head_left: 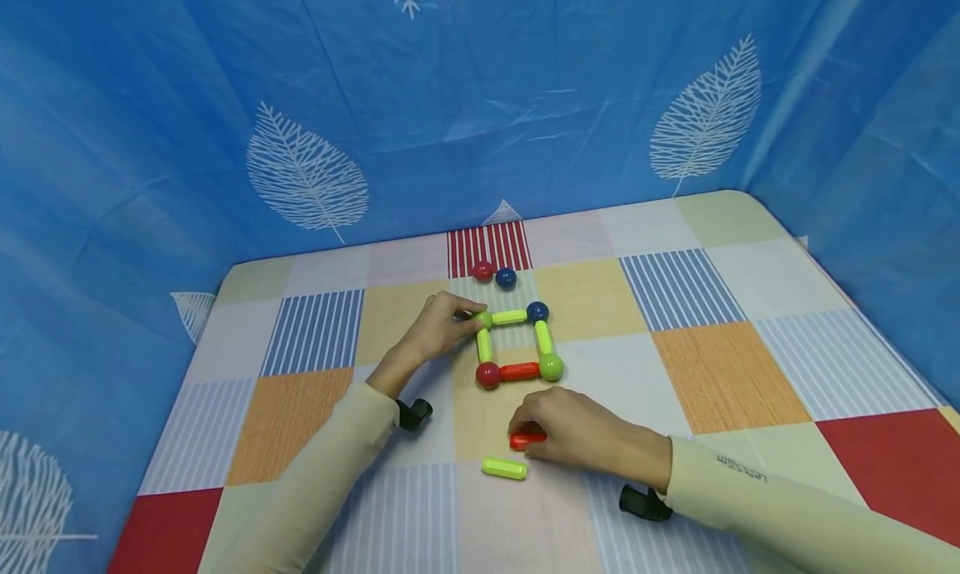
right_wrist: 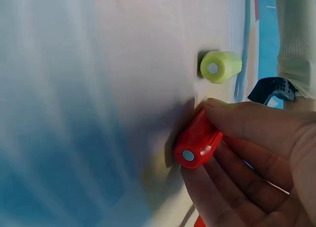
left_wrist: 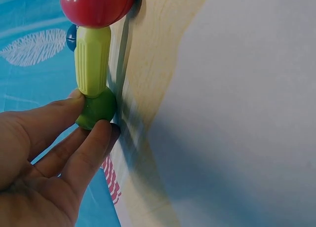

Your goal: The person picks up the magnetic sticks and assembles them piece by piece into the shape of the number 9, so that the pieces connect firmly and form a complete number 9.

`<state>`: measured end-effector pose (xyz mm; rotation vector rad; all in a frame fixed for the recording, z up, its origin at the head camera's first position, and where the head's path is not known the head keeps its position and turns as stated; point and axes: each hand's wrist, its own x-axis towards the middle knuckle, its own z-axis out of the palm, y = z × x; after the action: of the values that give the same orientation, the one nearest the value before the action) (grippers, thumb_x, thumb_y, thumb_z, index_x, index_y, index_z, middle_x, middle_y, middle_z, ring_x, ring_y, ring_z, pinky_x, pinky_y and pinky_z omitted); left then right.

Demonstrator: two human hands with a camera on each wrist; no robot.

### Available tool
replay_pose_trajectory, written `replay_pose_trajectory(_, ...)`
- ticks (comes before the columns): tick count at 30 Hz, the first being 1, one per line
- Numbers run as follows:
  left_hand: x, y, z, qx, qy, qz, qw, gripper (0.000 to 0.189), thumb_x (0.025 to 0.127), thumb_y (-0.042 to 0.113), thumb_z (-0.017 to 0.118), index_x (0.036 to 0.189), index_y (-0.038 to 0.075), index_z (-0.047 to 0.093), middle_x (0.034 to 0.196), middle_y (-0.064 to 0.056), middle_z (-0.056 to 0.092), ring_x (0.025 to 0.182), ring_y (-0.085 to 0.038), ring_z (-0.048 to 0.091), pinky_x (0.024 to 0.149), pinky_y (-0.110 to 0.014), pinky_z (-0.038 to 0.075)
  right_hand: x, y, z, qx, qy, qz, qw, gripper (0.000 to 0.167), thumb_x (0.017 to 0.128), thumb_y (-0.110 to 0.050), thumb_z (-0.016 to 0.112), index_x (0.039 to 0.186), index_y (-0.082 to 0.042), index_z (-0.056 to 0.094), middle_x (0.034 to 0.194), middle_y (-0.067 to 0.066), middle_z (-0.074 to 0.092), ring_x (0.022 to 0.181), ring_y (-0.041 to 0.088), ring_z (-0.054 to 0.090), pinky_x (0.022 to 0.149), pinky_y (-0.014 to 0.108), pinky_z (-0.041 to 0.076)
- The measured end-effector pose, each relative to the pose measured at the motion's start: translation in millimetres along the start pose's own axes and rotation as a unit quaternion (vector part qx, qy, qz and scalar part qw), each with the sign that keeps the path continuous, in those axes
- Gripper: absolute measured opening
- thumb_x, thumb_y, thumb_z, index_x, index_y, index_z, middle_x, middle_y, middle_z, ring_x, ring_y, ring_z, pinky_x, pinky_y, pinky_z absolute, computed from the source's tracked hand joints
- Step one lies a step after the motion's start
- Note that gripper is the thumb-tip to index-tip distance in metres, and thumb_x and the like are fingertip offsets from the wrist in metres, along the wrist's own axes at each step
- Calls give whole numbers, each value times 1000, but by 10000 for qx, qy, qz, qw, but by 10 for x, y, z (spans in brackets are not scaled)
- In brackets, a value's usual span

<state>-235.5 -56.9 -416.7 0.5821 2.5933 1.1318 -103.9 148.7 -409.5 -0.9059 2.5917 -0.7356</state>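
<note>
A square of magnetic rods and balls lies on the patchwork cloth, with a green ball [head_left: 551,366], a red ball [head_left: 487,375], a blue ball [head_left: 537,311] and a red rod [head_left: 520,371] among its parts. My left hand [head_left: 442,326] pinches the green ball [left_wrist: 98,110] at its far left corner, thumb on one side and fingers on the other. Nearer the front, my right hand [head_left: 570,426] pinches a loose red magnetic rod [right_wrist: 196,142] between thumb and fingers, close to the cloth. A loose yellow-green rod [head_left: 505,469] lies just left of that hand.
Behind the square, a loose red ball [head_left: 483,271] and a loose blue ball [head_left: 506,278] sit side by side. A blue curtain [head_left: 480,99] with white leaf prints hangs along the table's back and sides. Each wrist wears a black camera mount [head_left: 643,503].
</note>
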Motion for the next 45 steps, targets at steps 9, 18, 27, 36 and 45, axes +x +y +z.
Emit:
replay_pose_trajectory(9,13,23,-19,-39,-42,-64,10000,30,92,6,68,121,1,68,119,-14,69,104,-25,65,63,-23,47,-233,159,-103,103,303,417,9986,21,77,-9,83,95,-14,75,89,-10,65,77,5,55,70,26,51)
replay_pose_trajectory(18,-23,-15,27,-44,-18,-136,9999,30,91,5,69,120,1,69,118,-14,69,100,-23,64,62,-23,46,-305,274,-144,-6,927,913,9915,17,79,-7,80,94,-11,74,82,-10,64,73,5,56,67,25,50)
replay_pose_trajectory(27,-26,-6,20,-45,34,-127,9999,30,91,4,69,121,2,69,118,-14,69,102,-24,64,62,-23,47,-293,345,-203,16,1768,1459,9734,17,77,-4,79,93,-5,74,76,-6,65,69,4,58,63,24,50)
replay_pose_trajectory(36,-20,-3,41,-67,49,-193,9998,29,91,5,69,121,3,69,119,-13,69,103,-23,64,65,-24,47,-220,315,-225,187,1783,1557,9714,19,78,-4,80,97,-3,74,76,-5,65,67,4,57,60,22,49)
replay_pose_trajectory(45,-17,-2,30,-27,47,-255,9997,30,91,5,69,121,4,69,118,-12,69,101,-22,63,66,-24,48,-188,296,-224,150,1817,1744,9677,19,77,-5,81,95,-3,74,75,-4,66,67,5,58,60,23,50)
